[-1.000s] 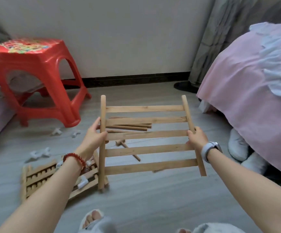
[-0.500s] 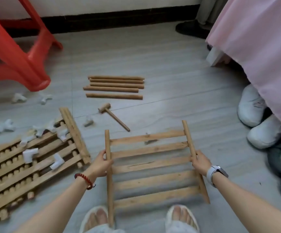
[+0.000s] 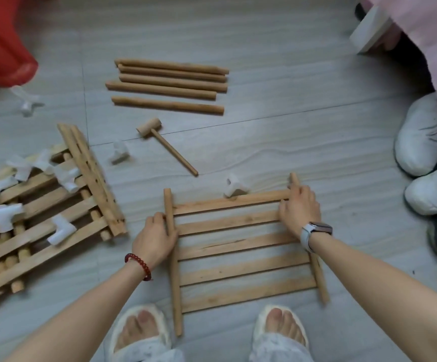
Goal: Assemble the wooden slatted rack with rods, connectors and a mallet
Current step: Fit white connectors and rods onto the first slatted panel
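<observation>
At the bottom centre of the frame, the slatted panel [image 3: 240,253] lies on the floor [image 3: 290,142], my left hand [image 3: 156,240] and right hand [image 3: 299,211] each curled around a side rail. I should settle it flat and square before letting go. Rods [image 3: 169,84] wait at upper centre, the mallet [image 3: 165,145] below them, and a white connector [image 3: 234,188] by the panel's top edge.

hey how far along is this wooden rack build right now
Done: one slatted panel is together. In hand: the left hand and right hand grip its side rails on the floor. Left: five loose rods, white connectors and the mallet lie unused.
</observation>
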Action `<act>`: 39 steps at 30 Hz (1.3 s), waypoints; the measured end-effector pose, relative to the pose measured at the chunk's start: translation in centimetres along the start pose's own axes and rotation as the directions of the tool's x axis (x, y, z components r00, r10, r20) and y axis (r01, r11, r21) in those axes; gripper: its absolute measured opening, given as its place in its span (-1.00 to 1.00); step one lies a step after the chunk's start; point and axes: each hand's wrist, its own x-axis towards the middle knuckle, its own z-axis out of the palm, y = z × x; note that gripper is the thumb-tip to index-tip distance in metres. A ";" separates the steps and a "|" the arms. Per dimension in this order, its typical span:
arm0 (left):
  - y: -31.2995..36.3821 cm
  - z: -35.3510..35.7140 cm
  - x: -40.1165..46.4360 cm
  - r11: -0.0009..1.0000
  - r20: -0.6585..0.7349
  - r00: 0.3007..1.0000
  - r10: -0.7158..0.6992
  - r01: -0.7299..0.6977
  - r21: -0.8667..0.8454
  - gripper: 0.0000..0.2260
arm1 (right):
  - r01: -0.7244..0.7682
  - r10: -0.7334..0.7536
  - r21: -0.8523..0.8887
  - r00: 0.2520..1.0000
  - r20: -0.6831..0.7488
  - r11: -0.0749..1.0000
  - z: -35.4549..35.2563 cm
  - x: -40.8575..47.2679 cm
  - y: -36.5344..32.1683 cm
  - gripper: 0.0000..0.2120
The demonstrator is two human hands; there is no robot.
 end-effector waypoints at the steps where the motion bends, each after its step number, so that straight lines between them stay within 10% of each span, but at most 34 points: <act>1: 0.1 -0.2 0.4 1.000 0.004 1.000 -0.003 0.004 -0.025 -0.56 | 0.117 -0.117 0.000 0.993 0.009 0.993 -0.2 0.6 -1.5 -0.56; 8: 0.9 -1.3 3.4 0.983 -0.009 0.999 -0.046 0.044 -0.180 -0.64 | 0.097 -0.127 0.125 0.957 0.260 0.987 1.7 3.2 -10.6 -0.44; 13: 1.0 -1.1 4.5 0.968 -0.045 0.999 -0.024 0.012 -0.251 -0.86 | 0.073 -0.123 0.229 0.969 0.212 0.971 1.7 3.9 -13.0 -0.72; 16: 0.8 -0.8 3.7 0.928 -0.049 0.998 0.032 -0.048 -0.369 -0.84 | 0.119 -0.281 0.543 0.933 0.225 0.831 0.6 4.0 -14.0 -0.78; 19: 1.5 -1.0 2.3 0.853 -0.017 0.995 0.101 -0.096 -0.514 -0.81 | -0.154 -0.393 0.825 0.822 0.412 0.544 -0.8 4.1 -14.4 -0.81; 23: 2.5 -1.7 1.1 0.790 -0.030 0.986 0.164 -0.150 -0.594 -0.78 | -0.394 -0.444 0.825 0.705 0.554 0.404 -0.6 4.6 -14.7 -0.75; 39: 2.6 -2.5 0.8 0.784 -0.012 0.981 0.194 -0.163 -0.599 -0.77 | -0.355 -0.437 0.899 0.787 0.436 0.256 1.5 4.0 -17.2 -0.74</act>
